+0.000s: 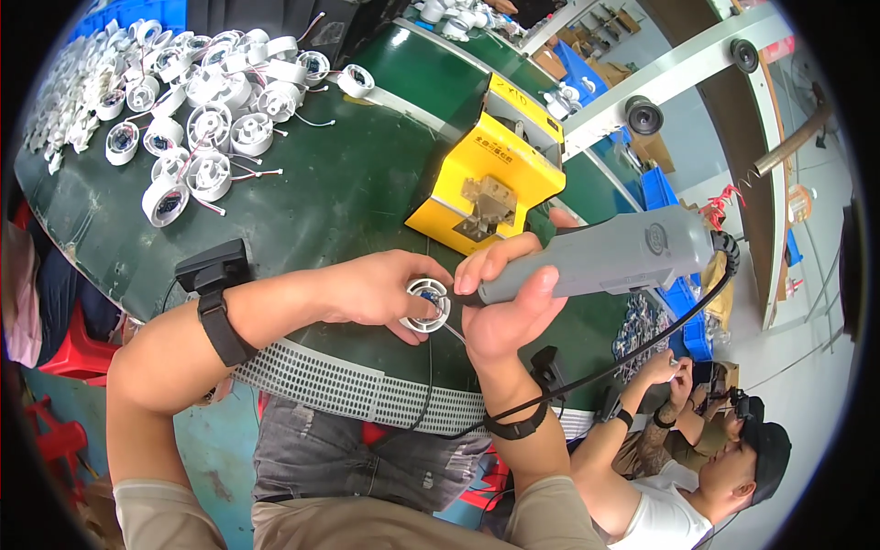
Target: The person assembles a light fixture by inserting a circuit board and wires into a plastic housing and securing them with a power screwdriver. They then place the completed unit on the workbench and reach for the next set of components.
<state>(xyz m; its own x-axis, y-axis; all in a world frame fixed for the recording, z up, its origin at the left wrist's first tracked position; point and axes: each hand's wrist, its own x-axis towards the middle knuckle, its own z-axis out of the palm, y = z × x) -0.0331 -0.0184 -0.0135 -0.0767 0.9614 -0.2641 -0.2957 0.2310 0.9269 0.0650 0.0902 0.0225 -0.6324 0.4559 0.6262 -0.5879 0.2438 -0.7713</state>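
Note:
My left hand is closed around a small round white plastic housing, its ring facing up. Blue and dark parts show inside that ring, and a thin wire runs out at its lower right. In my right hand lies a grey electric screwdriver, held nearly level with its tip end pointing left at the housing. The tip itself is hidden by my fingers, so whether it touches the housing I cannot tell. Just beyond my right hand stands a yellow screw feeder box with a metal block on its front.
A heap of white housings with wires covers the far left of the green table. The screwdriver's black cable hangs across my right forearm. Small parts lie to the right, near a co-worker's hands. Perforated strip lines the near edge.

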